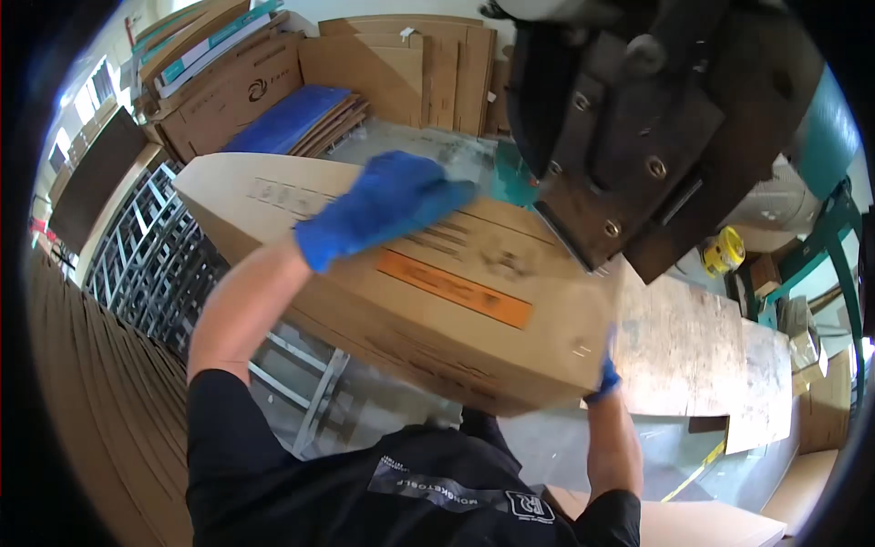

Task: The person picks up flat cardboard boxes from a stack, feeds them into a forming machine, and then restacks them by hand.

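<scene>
We see the left hand (387,205), in a blue glove, stretched out flat with fingers together, palm pressed on the top face of the cardboard box (428,292). The right hand (604,376), also gloved, grips the box's near right corner, fingers curled under its edge. The box is held up in mid-scene, tilted, brown with an orange label (453,288), its far right corner under a dark machine (638,128).

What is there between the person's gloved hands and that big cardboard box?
Nothing visible. The left hand lies flat on top of the cardboard box, and the right hand grips its near corner; only the blue gloves lie between.
</scene>
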